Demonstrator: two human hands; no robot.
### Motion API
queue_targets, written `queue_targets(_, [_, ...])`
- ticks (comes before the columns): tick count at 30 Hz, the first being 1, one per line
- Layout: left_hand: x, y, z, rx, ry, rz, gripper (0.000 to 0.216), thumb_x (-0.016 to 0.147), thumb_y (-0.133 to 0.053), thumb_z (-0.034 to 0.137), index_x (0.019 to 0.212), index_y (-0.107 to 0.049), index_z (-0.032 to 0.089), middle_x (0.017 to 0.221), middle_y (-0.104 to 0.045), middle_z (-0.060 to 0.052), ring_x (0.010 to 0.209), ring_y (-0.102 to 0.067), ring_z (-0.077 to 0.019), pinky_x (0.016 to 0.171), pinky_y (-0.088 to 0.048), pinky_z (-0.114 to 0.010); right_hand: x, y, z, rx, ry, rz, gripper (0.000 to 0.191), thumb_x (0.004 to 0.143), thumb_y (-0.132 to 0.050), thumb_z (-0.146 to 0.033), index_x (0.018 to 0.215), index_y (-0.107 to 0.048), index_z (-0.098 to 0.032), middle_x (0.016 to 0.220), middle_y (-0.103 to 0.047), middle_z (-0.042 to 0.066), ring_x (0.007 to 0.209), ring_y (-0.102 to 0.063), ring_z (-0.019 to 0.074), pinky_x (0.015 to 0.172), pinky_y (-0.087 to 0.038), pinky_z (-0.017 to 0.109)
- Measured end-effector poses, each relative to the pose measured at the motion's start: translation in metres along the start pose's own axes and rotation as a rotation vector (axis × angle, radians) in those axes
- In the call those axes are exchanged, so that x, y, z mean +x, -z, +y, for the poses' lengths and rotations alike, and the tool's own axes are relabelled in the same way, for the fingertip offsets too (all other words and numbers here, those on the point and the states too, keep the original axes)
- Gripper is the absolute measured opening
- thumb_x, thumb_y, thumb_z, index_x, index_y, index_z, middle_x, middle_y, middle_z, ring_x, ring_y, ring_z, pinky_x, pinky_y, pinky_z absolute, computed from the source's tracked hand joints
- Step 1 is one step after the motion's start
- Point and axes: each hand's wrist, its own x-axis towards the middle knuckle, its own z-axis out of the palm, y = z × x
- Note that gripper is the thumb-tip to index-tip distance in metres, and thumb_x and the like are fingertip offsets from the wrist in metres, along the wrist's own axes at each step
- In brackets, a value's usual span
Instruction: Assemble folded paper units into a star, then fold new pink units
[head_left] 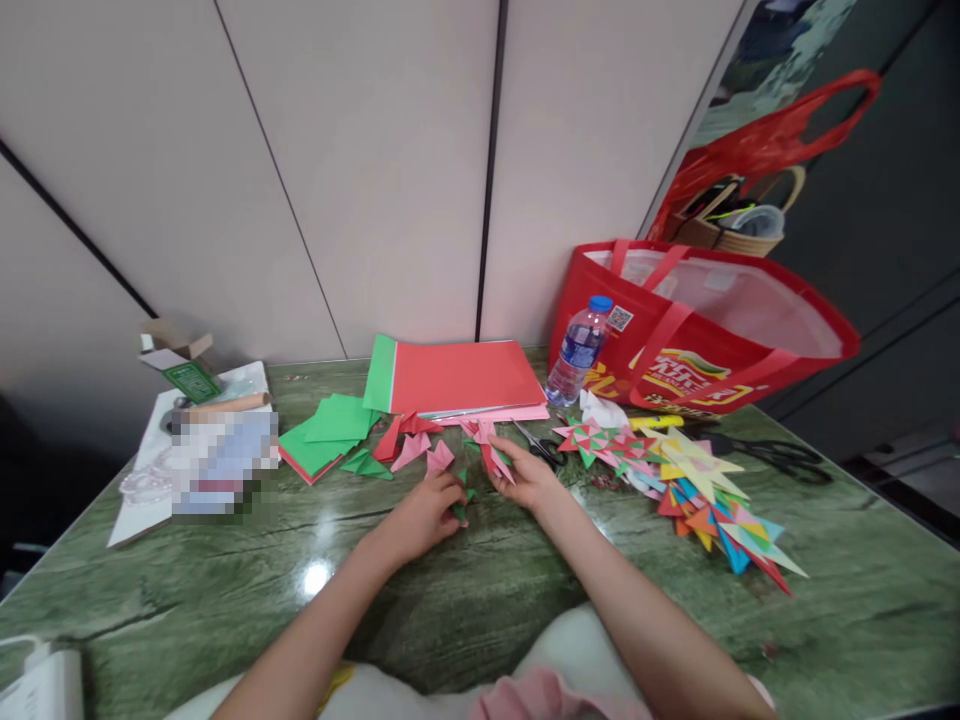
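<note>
My left hand [429,515] is low over the table with its fingers curled on a green folded paper piece [459,511], partly hidden by the fingers. In my right hand [529,478], thumb and fingers pinch a joined pink, red and green origami piece [489,450]. Just beyond my left hand lie loose folded pieces: a pink one [439,458], another pink one [410,450], a red one [388,440] and a green one [367,464]. Scissors [544,447] rest right beside my right hand.
Green paper squares [341,420] lie at left, and red paper sheets [469,375] at the back. A water bottle [576,350] stands before a red bag [675,340]. Finished paper stars [712,500] and black-handled scissors [784,455] are on the right. A small box [187,370] stands far left.
</note>
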Motion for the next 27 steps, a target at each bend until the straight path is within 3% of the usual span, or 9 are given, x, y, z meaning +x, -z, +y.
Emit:
queue_targets(4, [0.001,0.002,-0.001,-0.038,0.078,0.139,0.024,0.078,-0.049,0.010,0.099,-0.058,0.018,0.096,-0.063,-0.007,0.087,-0.058,-0.0168,0.078,-0.046,-0.030,-0.001,0.001,-0.001,0.004,0.013,0.014,0.007,0.073,-0.063,-0.012,0.072,-0.056,-0.016,0.051,-0.065,-0.005,0.040,-0.059,0.0077,0.039,-0.047,0.014])
queue_targets(8, [0.002,0.010,-0.006,-0.162,0.256,0.413,0.025,0.078,-0.047,0.012,0.098,-0.060,0.018,0.087,-0.067,-0.005,0.073,-0.061,-0.0152,0.069,-0.047,-0.028,-0.003,0.001,-0.004,0.002,0.019,0.001,0.009,0.072,-0.065,-0.014,0.072,-0.056,-0.016,0.051,-0.065,-0.004,0.040,-0.059,0.0081,0.039,-0.047,0.014])
queue_targets(12, [0.004,0.020,-0.008,-0.575,0.553,0.606,0.022,0.072,-0.059,0.027,0.091,-0.060,0.016,0.067,-0.066,-0.003,0.059,-0.063,-0.0169,0.056,-0.048,-0.027,-0.005,0.001,-0.002,-0.007,0.017,-0.023,0.008,0.071,-0.065,-0.015,0.073,-0.058,-0.017,0.053,-0.066,-0.004,0.041,-0.060,0.0080,0.041,-0.048,0.014])
queue_targets(14, [0.006,0.022,-0.005,-0.801,0.626,0.648,0.026,0.064,-0.067,0.029,0.085,-0.060,0.015,0.064,-0.064,-0.001,0.056,-0.063,-0.0175,0.053,-0.048,-0.027,-0.007,0.000,0.001,-0.025,0.021,-0.060,0.009,0.070,-0.066,-0.016,0.073,-0.058,-0.017,0.053,-0.066,-0.004,0.040,-0.059,0.0080,0.040,-0.047,0.014])
queue_targets(16, [0.007,0.021,0.000,-0.965,0.638,0.623,0.027,0.058,-0.071,0.028,0.078,-0.059,0.015,0.067,-0.064,-0.001,0.055,-0.063,-0.0162,0.055,-0.050,-0.027,-0.009,-0.002,0.005,-0.049,0.026,-0.112,0.010,0.068,-0.067,-0.017,0.073,-0.059,-0.017,0.053,-0.066,-0.003,0.040,-0.059,0.0086,0.039,-0.047,0.014])
queue_targets(19, [0.008,0.020,0.013,-1.096,0.603,0.442,0.030,0.054,-0.074,0.024,0.076,-0.057,0.014,0.070,-0.062,0.000,0.055,-0.063,-0.0151,0.059,-0.052,-0.031,-0.012,-0.005,0.011,-0.074,0.036,-0.213,0.010,0.067,-0.068,-0.016,0.073,-0.060,-0.015,0.055,-0.067,-0.001,0.041,-0.060,0.0102,0.038,-0.047,0.016])
queue_targets(24, [0.006,0.025,0.030,-0.962,0.474,0.289,0.053,0.054,-0.075,0.022,0.101,-0.051,0.017,0.095,-0.064,-0.005,0.083,-0.063,-0.0197,0.069,-0.052,-0.033,-0.017,-0.009,0.013,-0.085,0.078,-0.276,0.010,0.065,-0.069,-0.016,0.072,-0.063,-0.011,0.058,-0.069,0.002,0.044,-0.062,0.0120,0.040,-0.050,0.018])
queue_targets(27, [0.005,0.028,0.028,-0.864,0.437,0.273,0.051,0.059,-0.074,0.025,0.104,-0.050,0.016,0.100,-0.062,-0.007,0.088,-0.061,-0.0194,0.073,-0.050,-0.031,-0.019,-0.010,0.012,-0.108,0.086,-0.281,0.012,0.064,-0.071,-0.016,0.072,-0.064,-0.010,0.056,-0.068,0.001,0.042,-0.060,0.0113,0.040,-0.049,0.017])
